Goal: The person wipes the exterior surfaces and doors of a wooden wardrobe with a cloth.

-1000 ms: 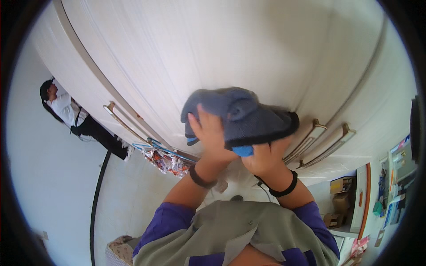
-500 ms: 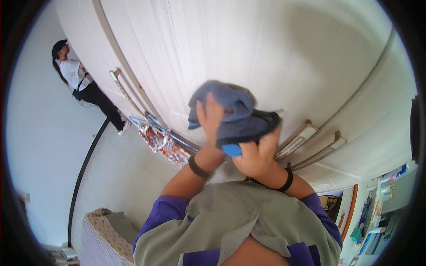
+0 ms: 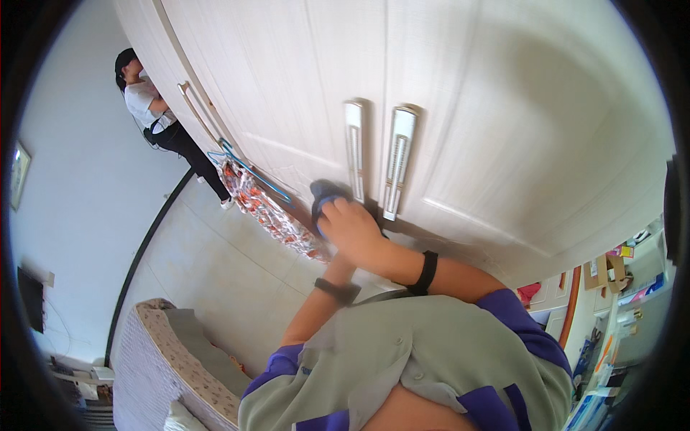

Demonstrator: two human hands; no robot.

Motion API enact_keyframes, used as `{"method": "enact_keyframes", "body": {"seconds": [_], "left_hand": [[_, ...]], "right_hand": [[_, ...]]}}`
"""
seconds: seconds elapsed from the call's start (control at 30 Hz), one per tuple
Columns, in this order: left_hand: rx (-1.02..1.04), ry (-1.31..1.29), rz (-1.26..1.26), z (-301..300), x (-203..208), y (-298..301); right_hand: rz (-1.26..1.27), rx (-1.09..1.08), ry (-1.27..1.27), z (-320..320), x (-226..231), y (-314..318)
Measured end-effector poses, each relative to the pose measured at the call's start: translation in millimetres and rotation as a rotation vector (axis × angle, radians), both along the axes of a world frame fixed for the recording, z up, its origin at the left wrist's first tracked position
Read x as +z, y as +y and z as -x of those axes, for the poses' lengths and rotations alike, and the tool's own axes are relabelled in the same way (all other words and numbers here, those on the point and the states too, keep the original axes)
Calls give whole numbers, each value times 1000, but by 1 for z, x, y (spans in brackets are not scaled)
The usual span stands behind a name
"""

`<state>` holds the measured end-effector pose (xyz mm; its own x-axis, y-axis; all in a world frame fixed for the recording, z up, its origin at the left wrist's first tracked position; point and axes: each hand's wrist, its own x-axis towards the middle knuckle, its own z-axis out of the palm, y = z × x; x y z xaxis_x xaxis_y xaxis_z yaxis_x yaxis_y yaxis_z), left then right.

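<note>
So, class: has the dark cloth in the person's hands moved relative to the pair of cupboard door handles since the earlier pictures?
Yes. The dark cloth has come toward the door handles; it now sits bunched beside their lower ends, under the right hand.

I have one head-worn fisheye view only, looking steeply down my chest toward the wardrobe doors (image 3: 460, 108) close ahead. The floor (image 3: 215, 273) curves away left; straight edges bend toward the dark rim.

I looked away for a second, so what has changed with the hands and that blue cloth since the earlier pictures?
The blue-grey cloth, spread wide in both hands before, is now bunched small under the right hand, pressed low against the white cupboard door beside its handles. The left hand is now hidden behind the right. The wristbands stay on, and the other person still stands down the room.
</note>
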<state>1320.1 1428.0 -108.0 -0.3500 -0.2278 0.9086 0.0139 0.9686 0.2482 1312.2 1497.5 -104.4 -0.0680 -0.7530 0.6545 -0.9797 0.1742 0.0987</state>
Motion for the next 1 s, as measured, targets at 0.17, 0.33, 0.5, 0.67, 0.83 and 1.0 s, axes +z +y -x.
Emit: {"method": "enact_keyframes", "body": {"seconds": [0.17,0.33,0.5,0.67,0.83,1.0], "left_hand": [[-8,-34,15,-21,-29,50],[-83,-131,41,-38,-65,91],[-183,-222,160,-41,-70,117],[-241,-155,389,3,9,116],[-252,162,448,28,103,118],[-233,-112,298,35,46,110]], "right_hand": [[-31,35,-48,-5,-14,48],[19,129,-123,11,-2,99],[173,106,-153,8,26,141],[461,-14,29,13,75,181],[758,-251,236,26,118,201],[650,-253,267,28,94,192]]}}
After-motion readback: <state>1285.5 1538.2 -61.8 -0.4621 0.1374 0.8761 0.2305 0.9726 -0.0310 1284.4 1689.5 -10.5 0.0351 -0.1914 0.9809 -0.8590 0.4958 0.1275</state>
